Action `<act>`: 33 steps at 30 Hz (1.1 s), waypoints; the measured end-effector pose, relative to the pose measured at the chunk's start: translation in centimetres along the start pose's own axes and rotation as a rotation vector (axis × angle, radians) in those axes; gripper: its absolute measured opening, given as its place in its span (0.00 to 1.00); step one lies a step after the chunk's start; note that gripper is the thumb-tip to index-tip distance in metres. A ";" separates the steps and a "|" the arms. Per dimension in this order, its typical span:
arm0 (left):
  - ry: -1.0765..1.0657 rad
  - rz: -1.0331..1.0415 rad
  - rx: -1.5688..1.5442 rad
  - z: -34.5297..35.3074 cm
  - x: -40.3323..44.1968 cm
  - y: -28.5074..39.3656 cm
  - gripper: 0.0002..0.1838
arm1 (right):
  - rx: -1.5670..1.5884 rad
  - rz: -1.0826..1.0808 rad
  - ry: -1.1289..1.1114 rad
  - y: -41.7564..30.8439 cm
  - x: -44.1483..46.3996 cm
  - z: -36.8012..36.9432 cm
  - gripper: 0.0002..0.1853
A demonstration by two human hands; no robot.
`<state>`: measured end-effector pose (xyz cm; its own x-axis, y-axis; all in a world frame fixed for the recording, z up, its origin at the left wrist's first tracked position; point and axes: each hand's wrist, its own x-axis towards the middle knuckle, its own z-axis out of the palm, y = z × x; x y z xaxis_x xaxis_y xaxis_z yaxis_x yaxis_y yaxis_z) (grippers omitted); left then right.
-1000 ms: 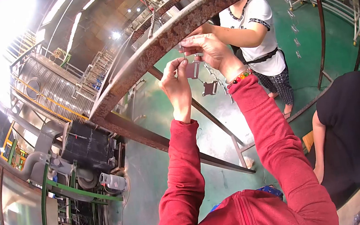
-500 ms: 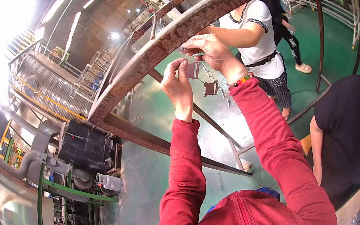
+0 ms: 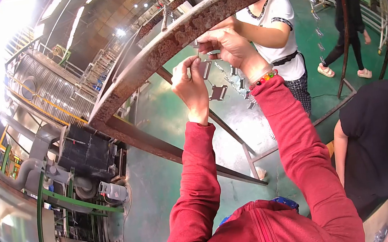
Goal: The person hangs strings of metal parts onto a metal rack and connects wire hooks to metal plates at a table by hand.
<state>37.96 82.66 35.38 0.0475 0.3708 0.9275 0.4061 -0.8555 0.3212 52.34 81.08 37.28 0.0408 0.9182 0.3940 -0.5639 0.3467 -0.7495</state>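
My left hand (image 3: 191, 89) is closed in a pinch just below the curved rusty beam (image 3: 182, 34). A short thin wire (image 3: 199, 54) rises from its fingertips. My right hand (image 3: 229, 47), with a beaded bracelet at the wrist, pinches at the wire's upper end, partly hiding it. Beside the left fingertips hangs a brown slotted metal plate (image 3: 205, 69). A second brown plate (image 3: 218, 92) hangs lower, tilted. Behind my right hand, strung small metal pieces (image 3: 235, 83) dangle, partly covered.
A person in a white shirt (image 3: 284, 43) stands beyond the beam. A person in a black top (image 3: 377, 136) is close at my right. Another string of metal pieces (image 3: 318, 31) hangs at right. Slanted frame bars (image 3: 235, 140) cross below; a gas cylinder (image 3: 113, 192) stands left.
My hands stay together at the wire, with fingers slightly shifted. The dark-clothed person in the back has stepped right, and the hanging string at right has come into sight.
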 end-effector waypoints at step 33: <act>0.015 0.235 -0.014 -0.3 5.6 1.8 0.10 | -0.146 -0.275 0.222 3.0 0.6 -1.2 0.09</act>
<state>38.66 83.05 41.27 0.1253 0.1553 0.9799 0.3728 -0.9227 0.0986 51.64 82.92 34.64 0.3609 0.8004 0.4787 -0.3839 0.5953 -0.7058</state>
